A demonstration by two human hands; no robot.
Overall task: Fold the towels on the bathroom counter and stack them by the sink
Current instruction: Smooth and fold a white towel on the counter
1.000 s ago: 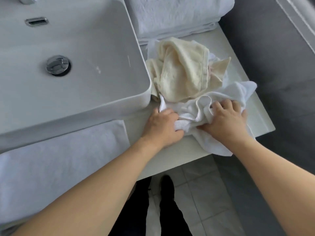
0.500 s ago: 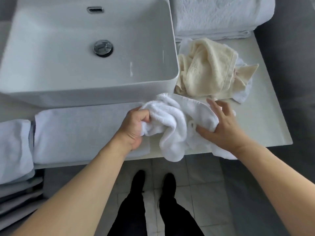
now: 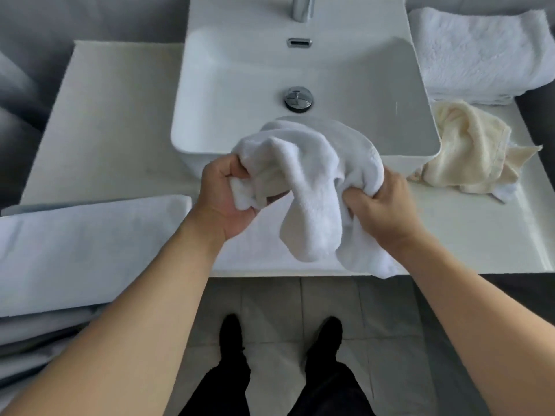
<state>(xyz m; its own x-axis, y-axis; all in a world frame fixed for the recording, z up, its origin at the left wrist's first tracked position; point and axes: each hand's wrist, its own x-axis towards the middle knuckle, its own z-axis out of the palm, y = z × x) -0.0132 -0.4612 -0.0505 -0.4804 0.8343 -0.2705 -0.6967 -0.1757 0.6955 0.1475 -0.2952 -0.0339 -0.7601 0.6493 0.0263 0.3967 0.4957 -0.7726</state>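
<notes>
A crumpled white towel (image 3: 312, 181) hangs bunched in the air in front of the white sink basin (image 3: 303, 79). My left hand (image 3: 223, 196) grips its left end and my right hand (image 3: 381, 211) grips its right side. Loose ends droop over the counter's front edge. A crumpled cream towel (image 3: 468, 148) lies on the counter (image 3: 114, 121) to the right of the basin, with a bit of white cloth under it. A folded white towel (image 3: 486, 52) sits at the back right. Another flat white towel (image 3: 84, 244) lies at the front left.
A chrome drain (image 3: 298, 98) and the base of a tap (image 3: 301, 4) mark the basin's middle and back. Stacked pale towels (image 3: 33, 340) sit below the counter on the left. Grey floor tiles and my black shoes (image 3: 231, 331) show beneath.
Both hands lifted the white towel off the right side of the counter and carried it left, in front of the basin. The view swung left, so the cream towel now lies far right.
</notes>
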